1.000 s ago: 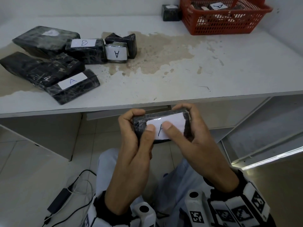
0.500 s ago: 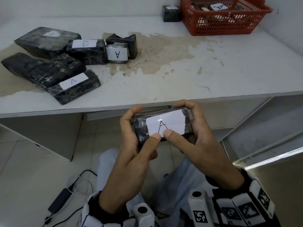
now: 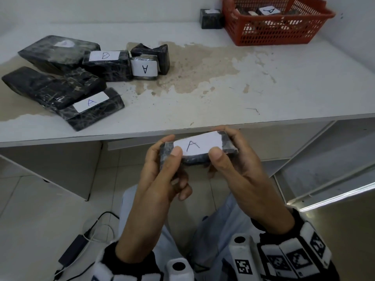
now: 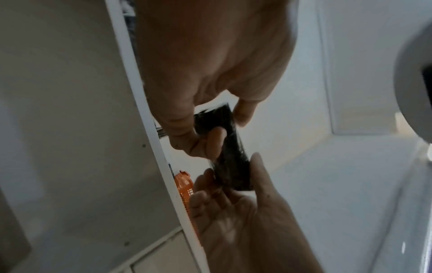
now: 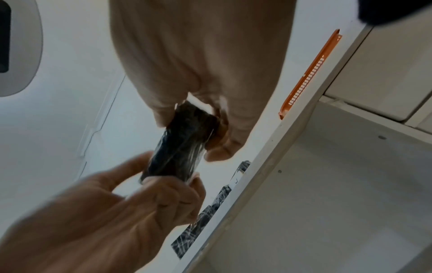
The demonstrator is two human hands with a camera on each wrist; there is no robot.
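Note:
A small black wrapped packet [image 3: 197,149] with a white label marked A is held in front of the table's edge, over my lap. My left hand [image 3: 162,159] pinches its left end, thumb on the label's corner and fingers behind. My right hand [image 3: 227,149] pinches the right end the same way. The left wrist view shows the packet [image 4: 230,147] dark and edge-on between both hands. From the right wrist the packet [image 5: 180,146] looks the same, shiny with plastic wrap.
On the white stained table [image 3: 223,88], several black wrapped packets [image 3: 60,84] lie at the left, some labelled A or B. A red basket [image 3: 278,21] with more packets stands at the back right, a small black block [image 3: 211,18] beside it. A power adapter [image 3: 73,250] lies on the floor.
Both hands have lifted the packet slightly toward the table edge and tilted it. The thumbs slid off the middle of the label to its corners, so the letter A shows fully.

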